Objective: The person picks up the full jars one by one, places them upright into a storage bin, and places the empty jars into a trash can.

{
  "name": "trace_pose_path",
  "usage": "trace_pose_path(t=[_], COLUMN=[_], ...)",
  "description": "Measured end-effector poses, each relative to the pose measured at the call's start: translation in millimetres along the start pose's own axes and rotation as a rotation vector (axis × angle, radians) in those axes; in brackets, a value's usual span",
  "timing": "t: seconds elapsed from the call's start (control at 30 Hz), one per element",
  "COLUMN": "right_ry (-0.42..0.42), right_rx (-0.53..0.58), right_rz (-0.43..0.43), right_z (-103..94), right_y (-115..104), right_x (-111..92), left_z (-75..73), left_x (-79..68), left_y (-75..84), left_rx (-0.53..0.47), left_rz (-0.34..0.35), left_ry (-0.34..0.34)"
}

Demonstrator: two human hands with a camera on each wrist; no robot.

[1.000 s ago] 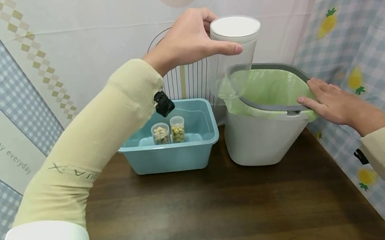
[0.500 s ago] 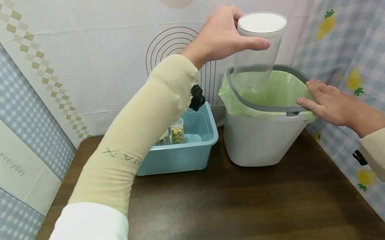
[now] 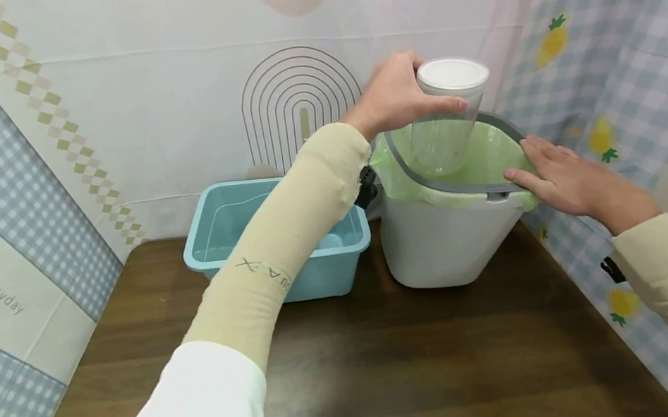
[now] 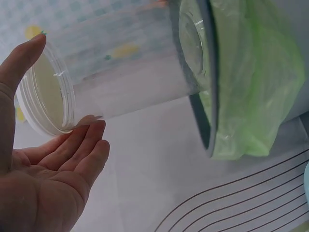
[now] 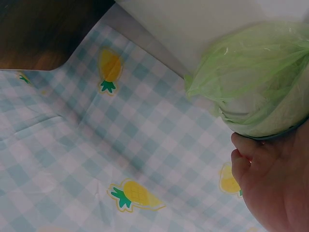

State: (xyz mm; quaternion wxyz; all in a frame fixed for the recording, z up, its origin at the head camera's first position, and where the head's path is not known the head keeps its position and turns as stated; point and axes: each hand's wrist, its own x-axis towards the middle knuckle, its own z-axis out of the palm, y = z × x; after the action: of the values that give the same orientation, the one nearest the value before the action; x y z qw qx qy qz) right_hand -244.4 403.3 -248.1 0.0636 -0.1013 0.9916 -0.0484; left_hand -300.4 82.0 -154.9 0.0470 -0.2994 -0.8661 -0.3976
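My left hand (image 3: 398, 96) grips a tall clear plastic jar (image 3: 443, 143) near its white-rimmed lid (image 3: 452, 73). Thumb and fingers lie on opposite sides of it. The jar's lower end is down inside the mouth of a grey trash bin (image 3: 435, 244), lined with a green bag (image 3: 495, 150). No contents show through the jar's wall. On the bin's right rim, my right hand (image 3: 574, 182) holds the edge, thumb toward the opening; part of its grip is hidden. In the left wrist view, the jar (image 4: 130, 72) reaches past the dark rim (image 4: 216, 72).
Left of the bin stands a light blue plastic basin (image 3: 279, 255), partly covered by my left sleeve (image 3: 292, 228). Both rest on a dark wooden table (image 3: 432, 358). Patterned cloth (image 3: 167, 118) hangs behind and at the sides.
My left hand has carried the jar rightward, then lowered it into the bin's opening. My left arm now hides the two small jars in the basin. The right hand stays on the rim.
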Motion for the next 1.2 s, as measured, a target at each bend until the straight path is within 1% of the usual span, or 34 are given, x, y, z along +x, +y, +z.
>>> trace_pose_path(t=[0.2,0.4,0.5,0.63,0.7,0.8,0.87,1.0,1.1,1.2], right_ry=[0.005,0.006,0.006,0.008,0.007,0.001,-0.002,-0.001,0.001,0.003], right_rx=[-0.001,-0.004,-0.003,0.001,0.003,0.010,0.011,0.013,0.018,0.019], right_rz=[-0.002,-0.001,0.000,-0.005,-0.008,-0.008,-0.008,-0.009,-0.012,-0.022], right_z=[-0.6,-0.1,0.1,0.0,0.0,0.3,0.5,0.4,-0.2,-0.9], right_y=[-1.4,-2.8,-3.2,-3.8,-4.2,-4.6,-5.2,-6.2,-5.6,-4.7], right_x=[1.0,1.5,1.4,2.9,3.7,3.7,4.0,4.6,4.6,4.3], left_z=[16.0,33.6,41.9,51.4,55.4,60.3,61.4,57.4,48.0,34.8], left_x=[3.1,3.0,2.3,1.2,0.0,-2.0,-3.7,-8.4,-16.1,-27.6], left_y=[-7.9,-16.4,-21.8,-29.8,-33.0,-36.6,-38.0,-41.7,-47.0,-55.2], left_rx=[0.019,0.018,0.044,0.103,0.135,0.159,0.157,0.113,0.063,0.052], left_rz=[0.001,-0.003,-0.001,-0.011,-0.017,-0.026,-0.044,-0.071,-0.079,-0.082], left_ry=[-0.006,-0.043,-0.050,-0.048,-0.059,-0.093,-0.106,-0.094,-0.097,-0.105])
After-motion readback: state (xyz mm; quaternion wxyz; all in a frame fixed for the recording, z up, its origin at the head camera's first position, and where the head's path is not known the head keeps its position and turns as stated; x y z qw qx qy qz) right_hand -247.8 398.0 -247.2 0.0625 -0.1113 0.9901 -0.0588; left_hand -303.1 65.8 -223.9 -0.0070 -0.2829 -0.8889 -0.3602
